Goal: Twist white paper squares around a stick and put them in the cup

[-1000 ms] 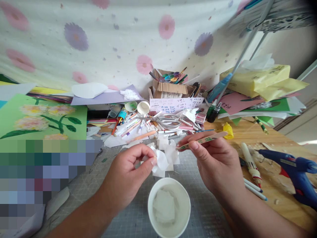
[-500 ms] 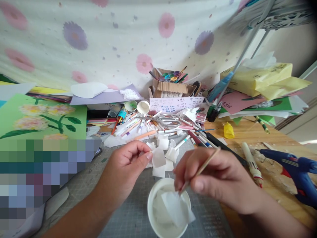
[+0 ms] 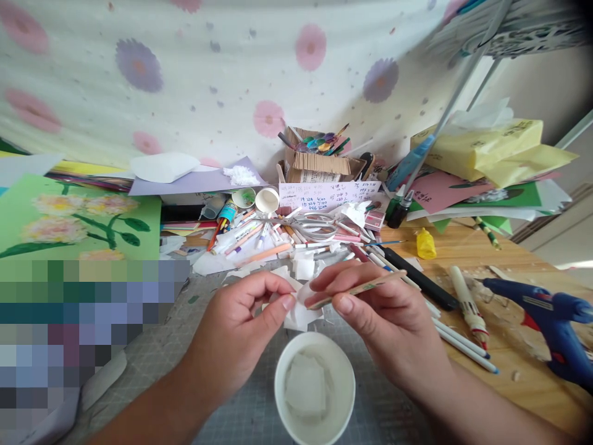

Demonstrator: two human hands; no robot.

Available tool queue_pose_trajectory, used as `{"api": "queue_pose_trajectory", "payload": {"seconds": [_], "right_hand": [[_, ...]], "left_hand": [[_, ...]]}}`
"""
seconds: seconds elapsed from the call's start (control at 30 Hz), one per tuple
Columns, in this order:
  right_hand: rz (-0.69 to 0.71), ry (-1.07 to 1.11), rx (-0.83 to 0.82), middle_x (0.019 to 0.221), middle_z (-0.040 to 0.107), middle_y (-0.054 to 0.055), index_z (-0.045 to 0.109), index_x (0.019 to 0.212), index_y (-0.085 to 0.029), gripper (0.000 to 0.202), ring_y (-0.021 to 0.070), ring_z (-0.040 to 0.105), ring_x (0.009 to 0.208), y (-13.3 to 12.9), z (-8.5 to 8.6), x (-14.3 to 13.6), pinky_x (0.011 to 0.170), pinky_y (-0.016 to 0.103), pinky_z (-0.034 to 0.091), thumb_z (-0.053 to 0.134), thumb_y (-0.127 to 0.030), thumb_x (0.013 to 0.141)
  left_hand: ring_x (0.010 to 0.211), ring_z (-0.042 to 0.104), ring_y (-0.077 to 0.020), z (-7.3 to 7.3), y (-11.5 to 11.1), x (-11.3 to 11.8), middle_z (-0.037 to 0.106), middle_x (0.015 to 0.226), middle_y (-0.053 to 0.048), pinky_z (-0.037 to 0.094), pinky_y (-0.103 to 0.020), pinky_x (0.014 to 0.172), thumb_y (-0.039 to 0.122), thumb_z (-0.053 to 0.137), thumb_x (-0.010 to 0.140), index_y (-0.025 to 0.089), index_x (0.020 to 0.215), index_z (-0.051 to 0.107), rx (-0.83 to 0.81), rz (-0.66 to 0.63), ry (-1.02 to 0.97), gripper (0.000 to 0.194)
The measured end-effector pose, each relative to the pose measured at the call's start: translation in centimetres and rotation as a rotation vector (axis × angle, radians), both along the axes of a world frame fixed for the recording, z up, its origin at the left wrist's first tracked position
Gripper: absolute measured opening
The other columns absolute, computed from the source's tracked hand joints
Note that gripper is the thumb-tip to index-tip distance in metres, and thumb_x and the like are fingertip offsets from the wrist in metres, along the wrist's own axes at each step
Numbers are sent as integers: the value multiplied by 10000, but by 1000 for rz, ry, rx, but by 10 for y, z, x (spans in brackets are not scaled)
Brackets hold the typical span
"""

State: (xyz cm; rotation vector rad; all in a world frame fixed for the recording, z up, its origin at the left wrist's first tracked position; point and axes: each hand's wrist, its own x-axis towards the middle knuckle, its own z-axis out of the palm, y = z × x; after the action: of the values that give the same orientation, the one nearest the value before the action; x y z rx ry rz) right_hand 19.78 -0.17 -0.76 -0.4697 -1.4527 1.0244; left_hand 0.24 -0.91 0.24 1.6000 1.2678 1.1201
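My left hand (image 3: 248, 315) is closed in a pinch, thumb against forefinger, on the edge of a small piece of thin white paper (image 3: 303, 295). Opposite it, my right hand (image 3: 384, 315) grips a flat wooden stick (image 3: 361, 288), whose lower end is close to that paper. Beneath both hands stands a white bowl (image 3: 280, 395), with a square of white paper (image 3: 306, 386) lying inside. More cut pieces of white paper (image 3: 304, 266) lie behind my fingertips, partly hidden by them.
Under the bowl is a grey cutting mat (image 3: 208, 411). Farther back lie scissors (image 3: 319, 227) among several markers. At right are a blue glue gun (image 3: 544, 300), a white multicolour pen (image 3: 467, 303) and a yellow bottle (image 3: 425, 243). A green flower picture (image 3: 139, 213) stands left.
My right hand has moved up and left from over the bowl to beside my left hand. The paper hanging over the bowl's rim is gone from there. My left hand shifted slightly right.
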Motion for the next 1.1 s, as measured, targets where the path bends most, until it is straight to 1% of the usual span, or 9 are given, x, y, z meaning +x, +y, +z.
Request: {"api": "queue_pose_trajectory", "payload": {"seconds": [0.1,0.2,0.3,0.53,0.73,0.83,0.93,1.03,1.1], "right_hand": [[-61,-32,61,900,767,12,794,923,-267,129,184,738,950,0,0,-4,857,328,614,740,-152,946],[-84,-53,79,908,770,-4,772,872,-251,192,162,740,913,0,1,-4,841,298,604,733,-68,920],[-97,-77,90,893,772,-7,760,851,-237,212,160,741,902,0,2,-4,836,294,601,731,-33,901],[-100,-143,122,876,789,27,759,857,-211,176,186,750,898,0,3,-3,823,324,609,724,-45,906],[-111,-151,142,864,784,22,741,838,-215,191,184,754,881,2,2,-4,814,318,614,727,-34,898],[-118,-169,171,861,781,20,716,802,-219,203,185,756,866,2,3,-4,796,316,614,725,-45,905],[-148,-219,222,847,777,28,718,812,-208,188,179,756,852,2,4,-4,782,297,610,723,-46,907],[-172,-260,274,839,779,41,733,844,-188,170,175,759,857,2,7,-2,787,278,609,721,-27,899],[-183,-281,298,841,784,52,745,872,-173,152,174,760,856,1,8,-2,790,271,610,718,-27,902]], "left_hand": [[691,659,-154,-1,0,1,736,723,46,488,-232,633,220,678,857,247,779,745,22,-4,21,106],[701,676,-162,0,0,3,755,739,40,502,-243,649,214,676,854,249,790,757,40,-3,35,109],[698,680,-163,0,-2,3,760,738,37,505,-243,644,213,676,849,248,782,757,47,0,34,110],[682,678,-151,1,-2,2,755,716,47,508,-224,634,204,677,840,250,759,752,56,2,34,120],[683,676,-143,-1,-1,3,753,722,51,506,-212,630,197,679,842,251,777,753,57,5,28,113],[689,674,-139,-2,-1,1,757,739,56,507,-204,632,213,669,869,261,802,761,49,-12,14,124],[708,677,-144,-3,0,2,761,756,54,522,-205,650,253,671,887,270,826,767,20,-24,-26,115],[708,673,-146,-3,1,3,757,773,47,526,-206,639,268,733,836,257,827,756,-40,-27,-83,27],[701,661,-141,-3,1,5,743,767,49,521,-203,631,258,774,792,247,827,741,-78,-34,-122,50]]}}
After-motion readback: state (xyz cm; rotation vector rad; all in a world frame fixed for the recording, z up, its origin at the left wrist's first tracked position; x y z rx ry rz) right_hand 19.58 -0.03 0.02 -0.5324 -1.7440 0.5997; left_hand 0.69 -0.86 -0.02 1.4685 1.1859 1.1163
